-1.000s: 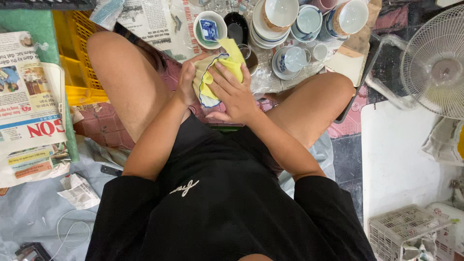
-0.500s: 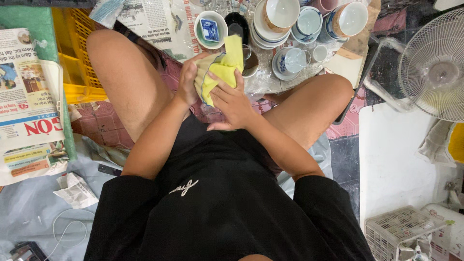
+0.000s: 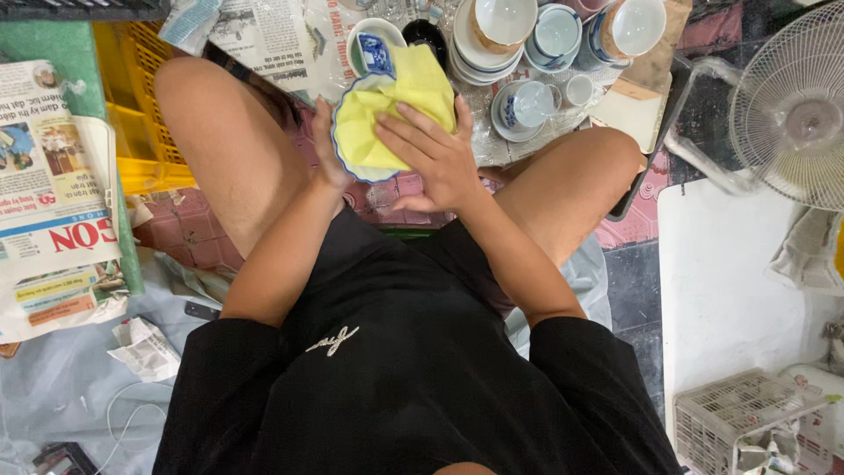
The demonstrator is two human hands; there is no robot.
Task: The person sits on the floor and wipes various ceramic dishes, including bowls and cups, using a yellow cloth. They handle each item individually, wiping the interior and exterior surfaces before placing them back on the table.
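My left hand (image 3: 323, 149) grips the left rim of a small white plate with a blue scalloped edge (image 3: 345, 158), held above my lap between my bare knees. My right hand (image 3: 432, 154) presses a yellow cloth (image 3: 396, 110) flat into the plate, fingers spread over it. The cloth covers most of the plate's face. Just beyond the plate stand stacked white and blue bowls (image 3: 501, 26) and a small bowl with a blue pattern (image 3: 376, 48).
More cups and saucers (image 3: 527, 104) sit on crumpled plastic ahead. A yellow crate (image 3: 132, 123) and newspapers (image 3: 53, 176) lie at left. A white fan (image 3: 791, 105) and a white wire basket (image 3: 747, 422) stand at right.
The plate has tilted so its face shows more, and my right hand has spread the yellow cloth flat across it instead of bunching it.
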